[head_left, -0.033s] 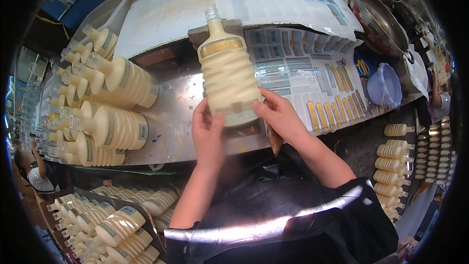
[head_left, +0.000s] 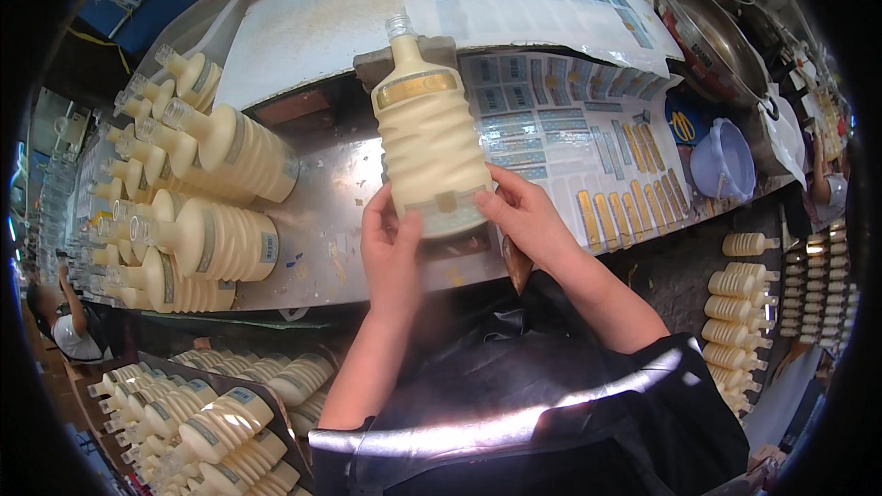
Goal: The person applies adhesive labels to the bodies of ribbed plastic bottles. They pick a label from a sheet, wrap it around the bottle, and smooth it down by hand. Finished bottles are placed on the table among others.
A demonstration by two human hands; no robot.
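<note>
My left hand (head_left: 390,241) and right hand (head_left: 528,220) grip the lower end of the cream ribbed bottle (head_left: 430,142) over the bench (head_left: 335,197), its base toward the front edge, its neck pointing away.

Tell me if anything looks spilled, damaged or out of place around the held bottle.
Only small scraps on the table, left of the bottle, looking stray against the neat rows of gold strips. The bottle, its base held by the left hand and right hand, shows no visible damage; no spill shows.
</note>
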